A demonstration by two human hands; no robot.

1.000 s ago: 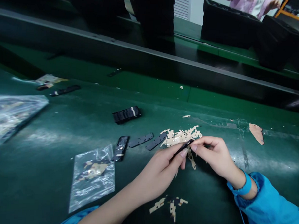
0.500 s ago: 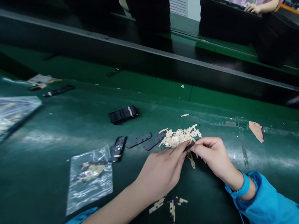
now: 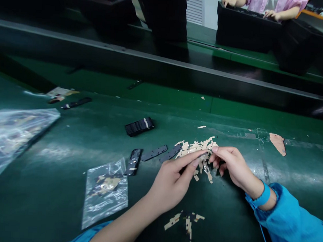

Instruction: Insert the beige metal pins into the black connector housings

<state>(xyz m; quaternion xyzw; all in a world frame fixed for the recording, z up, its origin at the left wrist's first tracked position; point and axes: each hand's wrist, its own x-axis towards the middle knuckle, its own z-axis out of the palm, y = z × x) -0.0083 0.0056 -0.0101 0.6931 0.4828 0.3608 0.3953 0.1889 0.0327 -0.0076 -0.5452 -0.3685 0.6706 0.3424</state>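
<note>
My left hand (image 3: 172,178) is closed, pinching a small dark flat part between thumb and forefinger; the fingers hide most of it. Just to the right, my right hand (image 3: 233,165) has thumb and forefinger pressed together by the end of that part. Whatever they grip is too small to make out. Beneath both hands lies a heap of thin cream-coloured cut pieces (image 3: 188,148). Two dark flat plates with holes, one a long plate (image 3: 155,153), rest left of the heap. Nearby is a black part with a pale strip (image 3: 134,162).
A clear plastic bag (image 3: 106,199) with cream pieces lies at left, a larger bag (image 3: 21,132) farther out. A banded black stack (image 3: 139,126) sits behind. Loose pieces (image 3: 172,221) lie in front. Beyond the dark ledge, a person's hands (image 3: 273,14) are at a black box (image 3: 246,26).
My right hand has drawn slightly away from the dark part, and its lower fingers have loosened. My left forefinger now lies straighter along the part. The whole view has shifted a little.
</note>
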